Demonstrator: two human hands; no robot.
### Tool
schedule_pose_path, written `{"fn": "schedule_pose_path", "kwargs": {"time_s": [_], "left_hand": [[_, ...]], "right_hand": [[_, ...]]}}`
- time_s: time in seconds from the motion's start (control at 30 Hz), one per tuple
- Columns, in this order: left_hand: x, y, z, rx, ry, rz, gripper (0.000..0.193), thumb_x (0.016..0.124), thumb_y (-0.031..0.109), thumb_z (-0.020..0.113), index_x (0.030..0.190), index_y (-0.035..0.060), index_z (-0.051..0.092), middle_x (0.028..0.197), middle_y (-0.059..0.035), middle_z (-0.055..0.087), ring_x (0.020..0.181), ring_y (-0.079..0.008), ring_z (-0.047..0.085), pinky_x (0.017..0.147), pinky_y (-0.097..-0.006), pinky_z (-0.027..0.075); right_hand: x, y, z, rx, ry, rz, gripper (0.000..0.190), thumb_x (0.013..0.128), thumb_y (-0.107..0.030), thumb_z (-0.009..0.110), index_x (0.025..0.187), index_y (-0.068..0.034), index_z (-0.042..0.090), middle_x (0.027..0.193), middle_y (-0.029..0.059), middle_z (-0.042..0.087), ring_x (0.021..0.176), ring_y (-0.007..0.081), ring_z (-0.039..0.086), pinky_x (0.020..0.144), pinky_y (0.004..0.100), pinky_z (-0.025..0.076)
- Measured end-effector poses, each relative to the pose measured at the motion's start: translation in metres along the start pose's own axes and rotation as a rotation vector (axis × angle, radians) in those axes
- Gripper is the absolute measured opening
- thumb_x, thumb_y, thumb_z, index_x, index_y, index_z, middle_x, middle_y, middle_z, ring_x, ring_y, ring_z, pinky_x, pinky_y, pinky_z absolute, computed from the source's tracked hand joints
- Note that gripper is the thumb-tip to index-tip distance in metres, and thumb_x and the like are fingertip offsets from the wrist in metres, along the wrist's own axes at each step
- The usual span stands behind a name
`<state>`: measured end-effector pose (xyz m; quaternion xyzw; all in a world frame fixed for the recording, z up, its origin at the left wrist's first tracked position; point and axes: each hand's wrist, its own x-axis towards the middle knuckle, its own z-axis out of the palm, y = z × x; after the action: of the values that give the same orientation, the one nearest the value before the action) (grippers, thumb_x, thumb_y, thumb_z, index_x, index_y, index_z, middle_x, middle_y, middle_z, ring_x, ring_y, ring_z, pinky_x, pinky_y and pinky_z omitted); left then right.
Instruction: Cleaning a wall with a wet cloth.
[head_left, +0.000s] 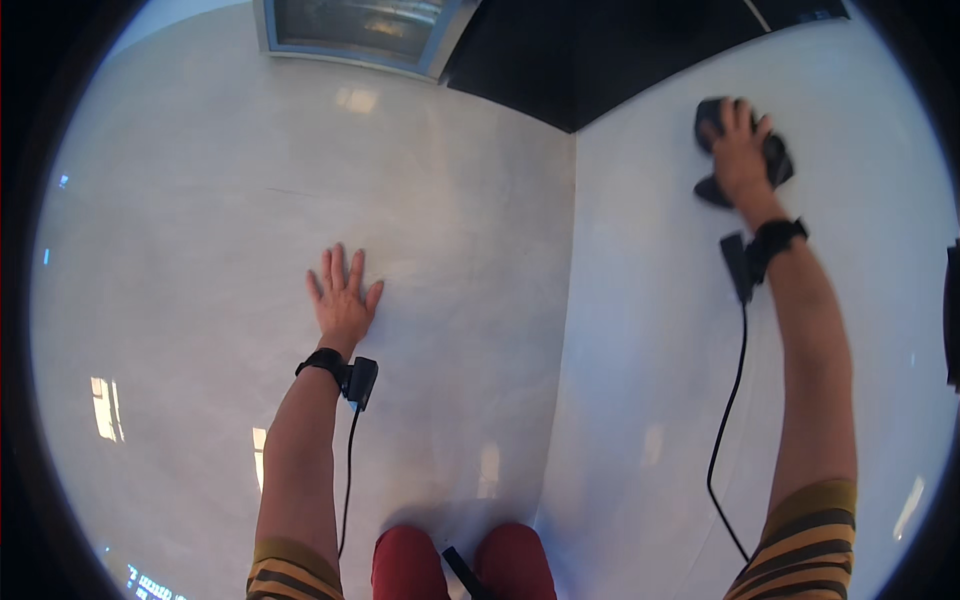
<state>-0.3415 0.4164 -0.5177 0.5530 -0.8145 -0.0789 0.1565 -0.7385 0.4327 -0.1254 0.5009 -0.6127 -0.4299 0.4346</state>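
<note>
My left hand (343, 304) lies palm down with its fingers spread on a pale, glossy surface (450, 225). Nothing is under or between its fingers that I can see. Farther away, on the right, my right hand (739, 154) grips a bunched black cloth (780, 161) against the lighter panel (660, 300) beyond the seam. The cloth shows on both sides of the hand and is slightly blurred. Each wrist wears a black strap with a small device (361, 382) and a cable.
A straight seam (570, 262) divides the two pale surfaces. Black panels (540, 60) and a framed glass pane (360, 30) border the far side. Thin dark marks (291, 192) streak the left surface. My red-clad knees (409, 562) are at the near edge, a black strap (461, 570) between them.
</note>
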Motion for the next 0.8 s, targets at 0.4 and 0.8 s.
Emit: {"fn": "schedule_pose_path", "kwargs": {"time_s": [0.4, 0.8], "left_hand": [[0.008, 0.076, -0.212, 0.127, -0.143, -0.02, 0.063, 0.078, 0.036, 0.06, 0.133, 0.0142, 0.039, 0.144, -0.0152, 0.025, 0.135, -0.0326, 0.018, 0.106, -0.0545, 0.011], [0.061, 0.161, -0.279, 0.093, -0.306, -0.011, 0.069, 0.078, 0.04, 0.058, 0.136, 0.0107, 0.034, 0.144, -0.021, 0.022, 0.135, -0.0396, 0.015, 0.104, -0.0585, 0.007]], "right_hand": [[0.118, -0.004, 0.123, 0.288, 0.057, -0.255, 0.033, 0.079, -0.02, 0.052, 0.111, -0.02, 0.059, 0.11, 0.0098, 0.051, 0.111, 0.0294, 0.04, 0.096, 0.0448, 0.028], [0.185, -0.064, 0.113, 1.275, -0.281, 0.689, 0.031, 0.08, -0.024, 0.057, 0.105, -0.007, 0.049, 0.099, 0.0176, 0.06, 0.096, 0.0356, 0.058, 0.082, 0.047, 0.046]]}}
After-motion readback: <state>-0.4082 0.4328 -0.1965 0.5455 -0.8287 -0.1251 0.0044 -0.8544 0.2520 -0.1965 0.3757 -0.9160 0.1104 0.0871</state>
